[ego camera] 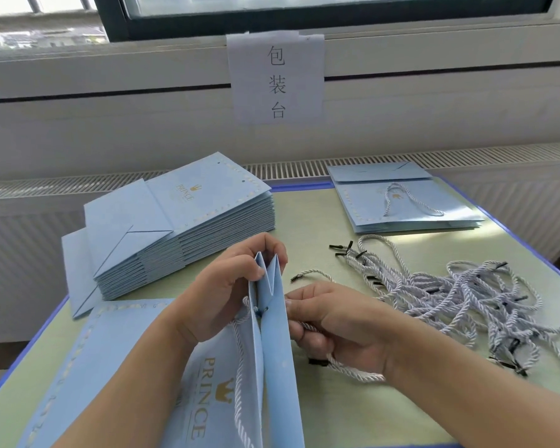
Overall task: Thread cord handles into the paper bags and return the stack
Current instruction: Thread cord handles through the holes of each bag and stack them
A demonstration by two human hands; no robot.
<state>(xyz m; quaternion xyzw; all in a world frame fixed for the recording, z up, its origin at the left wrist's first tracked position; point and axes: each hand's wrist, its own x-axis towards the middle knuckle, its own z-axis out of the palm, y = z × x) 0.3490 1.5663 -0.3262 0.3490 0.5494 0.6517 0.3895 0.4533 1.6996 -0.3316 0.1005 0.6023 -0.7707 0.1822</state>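
Note:
A light blue paper bag [274, 357] stands on edge in front of me, its top folds spread. My left hand [227, 286] grips the bag's top edge from the left, fingers curled over the folds. One white cord handle [240, 383] hangs down the bag's left face. My right hand [330, 321] holds a second white cord [349, 371] against the bag's right side near the holes. A tall stack of flat blue bags [188, 221] lies at the back left. A few bags with handles [404, 202] lie at the back right.
A tangle of loose white cords with black tips [459, 299] covers the right of the green table [353, 412]. Another flat bag [110, 367] lies under my left forearm. A paper sign [275, 79] hangs on the wall behind. The table's blue edge [514, 234] runs along the right.

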